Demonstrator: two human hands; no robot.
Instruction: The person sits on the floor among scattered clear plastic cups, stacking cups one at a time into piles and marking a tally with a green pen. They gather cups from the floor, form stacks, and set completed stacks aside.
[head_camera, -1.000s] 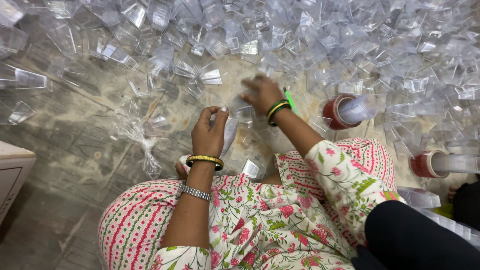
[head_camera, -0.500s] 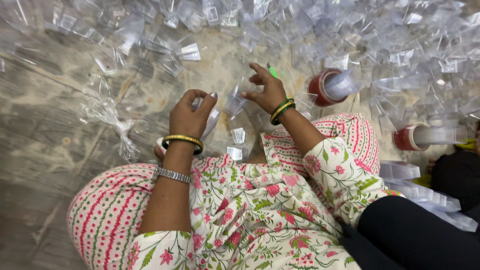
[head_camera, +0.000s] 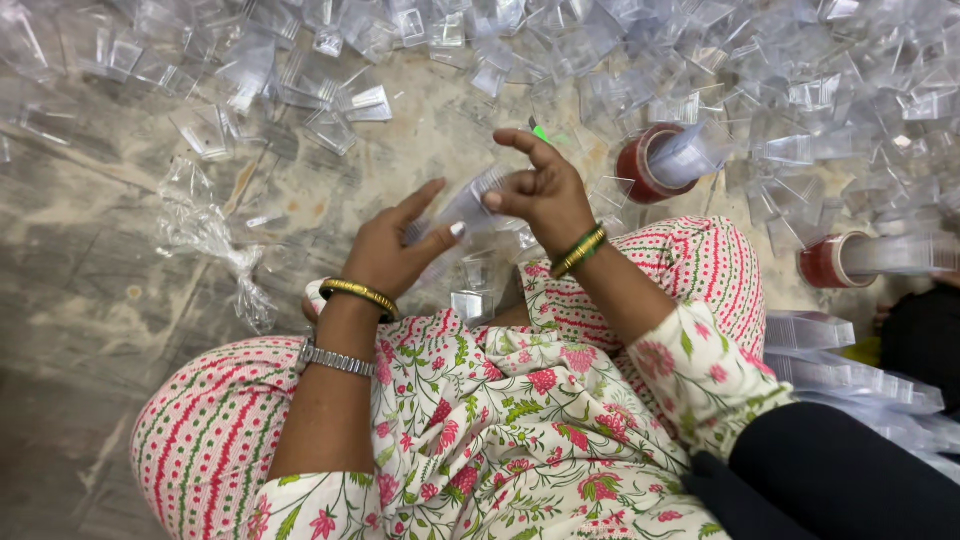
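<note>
Both hands met over the lap, above the floor (head_camera: 120, 230). The left hand (head_camera: 390, 250) and the right hand (head_camera: 540, 190) together grasped 1 clear stack (head_camera: 462, 215) of plastic cups, its long axis slanting from the left palm up toward the right fingers. Left thumb and fingers wrapped its lower end; the right grip pinched its upper end, index finger raised. Right of the stack stood a red tape roll (head_camera: 645, 165); loose cups (head_camera: 330, 130) lay beyond it.
</note>
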